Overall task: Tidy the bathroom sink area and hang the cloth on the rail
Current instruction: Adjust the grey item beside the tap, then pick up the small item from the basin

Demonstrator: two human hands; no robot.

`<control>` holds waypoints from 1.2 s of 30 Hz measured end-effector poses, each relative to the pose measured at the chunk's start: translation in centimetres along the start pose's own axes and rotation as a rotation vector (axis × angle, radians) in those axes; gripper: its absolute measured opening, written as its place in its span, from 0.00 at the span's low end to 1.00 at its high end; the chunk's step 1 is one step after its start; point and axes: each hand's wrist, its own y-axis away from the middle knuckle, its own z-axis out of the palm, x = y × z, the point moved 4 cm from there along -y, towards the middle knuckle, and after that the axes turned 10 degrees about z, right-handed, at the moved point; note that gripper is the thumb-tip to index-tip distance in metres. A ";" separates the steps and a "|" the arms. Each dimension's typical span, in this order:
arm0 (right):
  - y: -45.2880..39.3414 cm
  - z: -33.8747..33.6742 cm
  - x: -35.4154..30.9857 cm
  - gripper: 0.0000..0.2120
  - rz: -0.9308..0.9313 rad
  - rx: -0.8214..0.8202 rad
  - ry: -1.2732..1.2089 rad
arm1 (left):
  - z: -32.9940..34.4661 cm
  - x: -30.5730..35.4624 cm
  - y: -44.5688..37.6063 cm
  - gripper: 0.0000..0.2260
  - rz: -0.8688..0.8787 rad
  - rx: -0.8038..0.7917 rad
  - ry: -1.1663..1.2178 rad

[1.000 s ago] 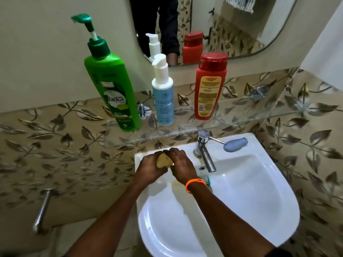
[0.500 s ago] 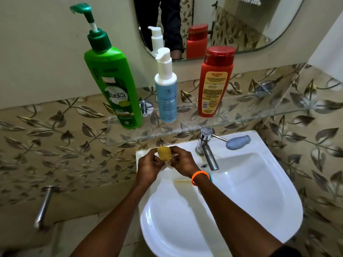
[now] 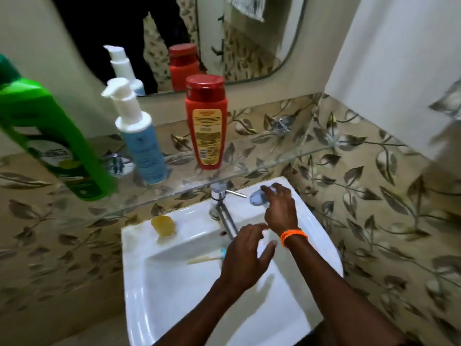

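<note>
White ceramic sink [image 3: 174,290] below glass shelf [image 3: 262,163] | yellow soap lump [image 3: 163,225] on back-left rim | toothbrush [image 3: 207,257] in basin | right hand [image 3: 280,208] fingertips touching grey-blue tap handle [image 3: 258,199], grip unclear | left hand [image 3: 245,258] open, fingers spread, empty, above basin | fringed cloth [image 3: 245,7] seen in mirror [image 3: 174,38]

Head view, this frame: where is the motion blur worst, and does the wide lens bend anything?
Head view: blur is heaviest at the left edge, smearing the green bottle and its label; the left hand is soft too, while the red bottle stays fairly crisp. The wide lens tilts the green bottle and bows the glass shelf. Lighting is even, without harsh glare.
</note>
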 end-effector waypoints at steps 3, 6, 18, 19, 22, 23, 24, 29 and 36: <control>-3.3 2.5 0.9 0.30 -0.159 -0.250 0.334 | 3.6 -0.1 -3.4 0.21 -0.230 -0.039 0.073; -4.9 3.4 0.9 0.23 -0.212 -0.244 0.327 | 5.2 -2.1 -6.2 0.29 -0.441 -0.106 0.068; -6.4 3.2 3.7 0.20 0.133 -0.396 -0.777 | 5.7 -8.9 -9.9 0.19 -0.732 -0.045 0.133; -6.3 3.4 3.9 0.20 0.144 -0.405 -0.792 | 5.7 -8.7 -9.7 0.21 -0.735 -0.050 0.123; -6.0 3.5 3.9 0.20 0.144 -0.407 -0.823 | 5.7 -6.3 -8.9 0.25 -0.573 -0.021 0.099; -5.7 3.4 4.0 0.22 0.147 -0.392 -0.832 | 5.7 -4.9 -8.2 0.24 -0.478 -0.009 0.105; -5.3 3.2 4.1 0.25 0.157 -0.353 -0.844 | 5.6 -3.6 -7.2 0.22 -0.375 -0.004 0.118; 0.8 3.2 6.4 0.24 0.441 -0.069 -1.010 | 4.4 -2.2 2.6 0.09 -0.164 -0.334 -0.005; 10.5 7.3 2.9 0.13 0.537 -0.229 -0.977 | -2.7 -11.5 8.6 0.10 -0.261 -0.669 -0.704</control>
